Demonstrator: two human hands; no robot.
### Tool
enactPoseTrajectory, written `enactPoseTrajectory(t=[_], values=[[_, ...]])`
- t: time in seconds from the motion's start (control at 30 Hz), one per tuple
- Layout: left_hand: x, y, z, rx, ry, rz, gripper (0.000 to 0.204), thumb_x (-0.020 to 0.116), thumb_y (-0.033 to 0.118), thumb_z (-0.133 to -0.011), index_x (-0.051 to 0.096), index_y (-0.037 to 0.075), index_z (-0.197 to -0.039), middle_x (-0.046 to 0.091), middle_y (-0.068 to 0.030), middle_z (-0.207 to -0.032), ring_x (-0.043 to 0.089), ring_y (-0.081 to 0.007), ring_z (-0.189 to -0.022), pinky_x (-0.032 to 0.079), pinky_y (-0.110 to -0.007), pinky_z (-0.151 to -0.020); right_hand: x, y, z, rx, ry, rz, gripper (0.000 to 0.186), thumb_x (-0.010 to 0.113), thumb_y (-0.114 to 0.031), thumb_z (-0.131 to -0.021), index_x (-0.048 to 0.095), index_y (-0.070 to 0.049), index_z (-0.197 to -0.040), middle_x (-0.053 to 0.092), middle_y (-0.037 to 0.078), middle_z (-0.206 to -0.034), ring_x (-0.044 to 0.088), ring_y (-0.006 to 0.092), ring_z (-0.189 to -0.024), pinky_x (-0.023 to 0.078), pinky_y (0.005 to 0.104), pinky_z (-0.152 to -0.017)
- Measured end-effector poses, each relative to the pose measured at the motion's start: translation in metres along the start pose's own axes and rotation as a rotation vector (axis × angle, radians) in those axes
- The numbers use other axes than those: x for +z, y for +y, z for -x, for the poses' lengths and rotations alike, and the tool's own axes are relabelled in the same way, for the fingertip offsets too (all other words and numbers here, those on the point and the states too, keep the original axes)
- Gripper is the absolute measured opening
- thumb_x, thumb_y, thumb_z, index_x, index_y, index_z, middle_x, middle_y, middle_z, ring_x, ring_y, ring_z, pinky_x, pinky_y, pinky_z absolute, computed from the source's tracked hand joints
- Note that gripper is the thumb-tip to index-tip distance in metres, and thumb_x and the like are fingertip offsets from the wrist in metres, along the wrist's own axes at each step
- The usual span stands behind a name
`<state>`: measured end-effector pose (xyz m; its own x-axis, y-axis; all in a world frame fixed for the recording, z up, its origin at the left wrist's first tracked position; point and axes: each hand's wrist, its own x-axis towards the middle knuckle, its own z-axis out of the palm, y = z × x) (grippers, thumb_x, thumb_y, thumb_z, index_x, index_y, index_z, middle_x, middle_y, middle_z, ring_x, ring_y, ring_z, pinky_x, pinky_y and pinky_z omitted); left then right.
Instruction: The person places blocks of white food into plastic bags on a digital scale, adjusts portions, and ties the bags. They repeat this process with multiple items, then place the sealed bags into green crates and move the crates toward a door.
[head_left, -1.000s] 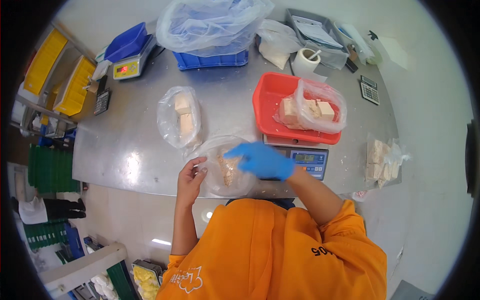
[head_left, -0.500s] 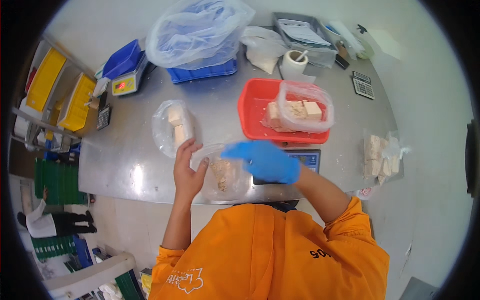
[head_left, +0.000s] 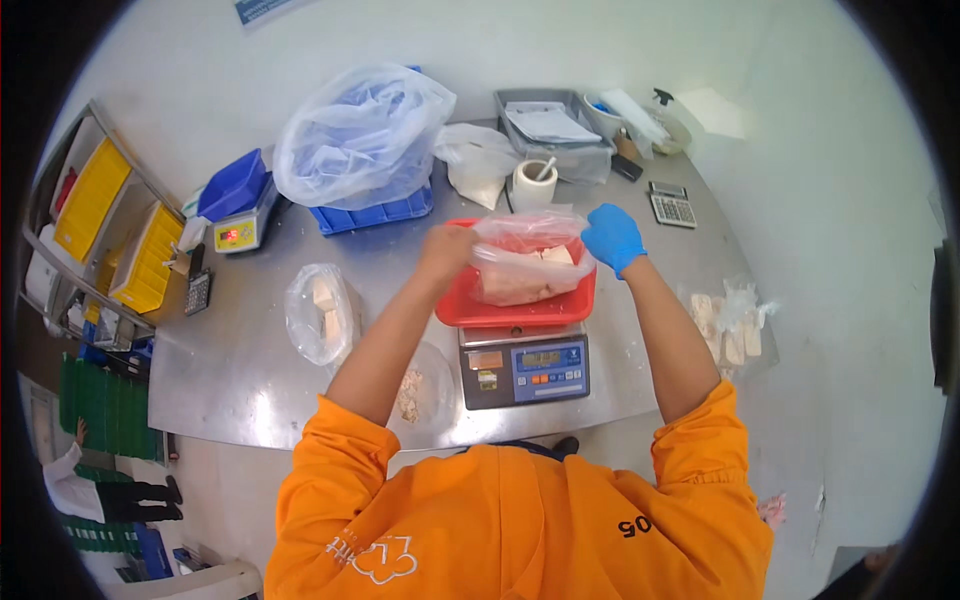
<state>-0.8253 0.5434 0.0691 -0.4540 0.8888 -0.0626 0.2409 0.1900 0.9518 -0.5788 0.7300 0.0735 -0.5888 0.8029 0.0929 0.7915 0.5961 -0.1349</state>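
Observation:
My bare left hand point(head_left: 447, 252) is closed on the left side of a clear plastic bag's rim. At the opposite side my blue-gloved right hand point(head_left: 614, 238) is closed, gripping the rim too. The raised, stretched plastic bag point(head_left: 527, 283) holds pale cream blocks and crumbly pieces. It sits inside a red tray point(head_left: 515, 318), which rests on a digital scale point(head_left: 525, 372) with a blue display panel. Beneath my left forearm lies a clear bag point(head_left: 433, 385) with pale crumbs point(head_left: 410, 392), partly hidden. Further left another clear bag point(head_left: 303, 330) contains cream blocks.
Wrapped pale blocks point(head_left: 725, 325) lie at the table's right edge. Along the back stand a blue crate point(head_left: 385, 212) with plastic liner, a white mortar point(head_left: 533, 186), a grey bin point(head_left: 590, 165) and a calculator point(head_left: 672, 205). A second scale point(head_left: 238, 236) stands left. A person point(head_left: 95, 497) is at far left.
Both hands have moved forward to the bag in the red tray, grasped its rim and raised it. The right hand has uncovered the scale. The whole view has shifted.

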Motion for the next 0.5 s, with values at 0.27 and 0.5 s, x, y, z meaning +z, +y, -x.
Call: enactPoseTrajectory(t=[0.27,0.5], values=[[-0.153,0.125,0.141,0.296,0.186,0.797,0.019,0.065,0.01,-0.085,0.065,-0.001,-0.101,0.068,-0.009,-0.091,0.063,-0.0151,-0.077,0.051,-0.028,-0.066,-0.162,-0.173,0.034,-0.302,-0.428,-1.751,0.028,0.066,-0.009,-0.083,0.063,-0.006,-0.111,0.062,0.001,-0.102,0.059,0.0144,-0.094,0.05,0.03,-0.084],[-0.268,0.118,0.302,0.551,0.619,0.139,0.005,0.061,0.003,-0.085,0.062,0.0,-0.089,0.062,-0.0029,-0.085,0.056,-0.0083,-0.071,0.048,-0.022,-0.063,-0.125,-0.331,0.06,-0.937,-0.307,-1.189,0.035,0.067,-0.003,-0.073,0.062,-0.005,-0.108,0.059,0.004,-0.091,0.055,0.0123,-0.085,0.048,0.0287,-0.076]])
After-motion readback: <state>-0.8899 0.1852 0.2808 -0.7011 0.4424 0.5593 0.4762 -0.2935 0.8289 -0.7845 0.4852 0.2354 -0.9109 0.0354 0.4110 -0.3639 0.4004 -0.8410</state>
